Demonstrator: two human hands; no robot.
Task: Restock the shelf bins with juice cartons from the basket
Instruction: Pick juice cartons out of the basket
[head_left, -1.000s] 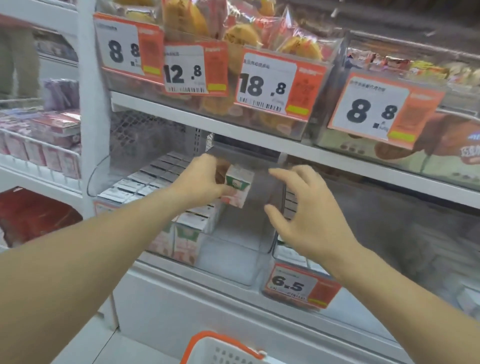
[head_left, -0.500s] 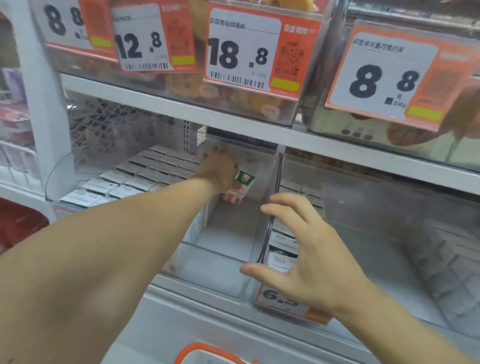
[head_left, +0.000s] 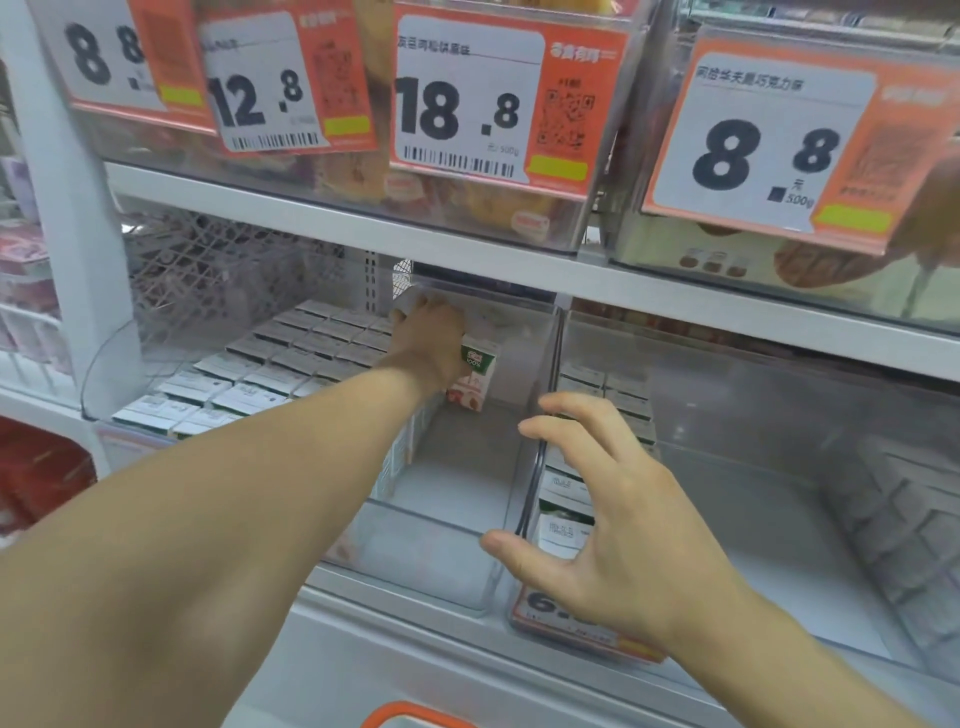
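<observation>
left hand (head_left: 428, 340) has pushed the gripped juice carton (head_left: 474, 378) deeper into the bin (head_left: 441, 561) — right hand (head_left: 613, 530) stays spread wide.

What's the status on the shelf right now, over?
Left hand grips juice carton deep in clear bin. Right hand open, near bin divider. Nothing blocking.
</observation>
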